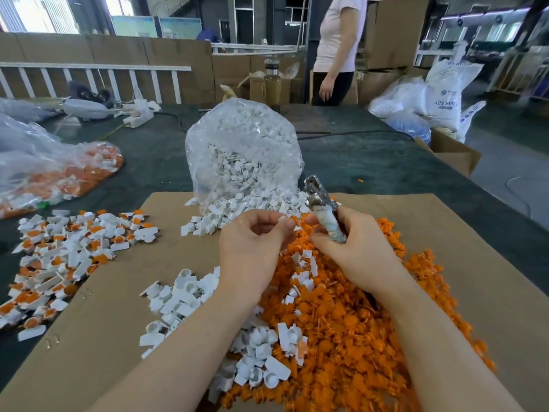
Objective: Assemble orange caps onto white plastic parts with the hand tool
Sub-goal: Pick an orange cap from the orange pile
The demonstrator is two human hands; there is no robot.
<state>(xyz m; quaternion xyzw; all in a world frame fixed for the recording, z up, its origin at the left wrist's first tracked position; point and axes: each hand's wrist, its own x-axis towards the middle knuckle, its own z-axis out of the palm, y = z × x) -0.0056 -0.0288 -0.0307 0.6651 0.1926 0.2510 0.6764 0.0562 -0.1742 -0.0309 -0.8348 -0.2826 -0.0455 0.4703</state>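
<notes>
My left hand [255, 245] pinches a small white plastic part with an orange cap [289, 223] between thumb and fingers. My right hand [353, 245] grips the metal hand tool [322, 203], its taped handle in my fist and its jaws pointing up. The two hands almost meet above a big heap of orange caps [350, 328]. Loose white parts [178, 298] lie on the cardboard sheet [113, 337] under my left forearm.
A clear bag of white parts [243, 156] stands just behind the hands. Assembled white-and-orange pieces [65, 257] are piled at the left, with a bag of more [59, 173] beyond. A person [338, 52] stands at the table's far side. Cardboard boxes and sacks are at the right.
</notes>
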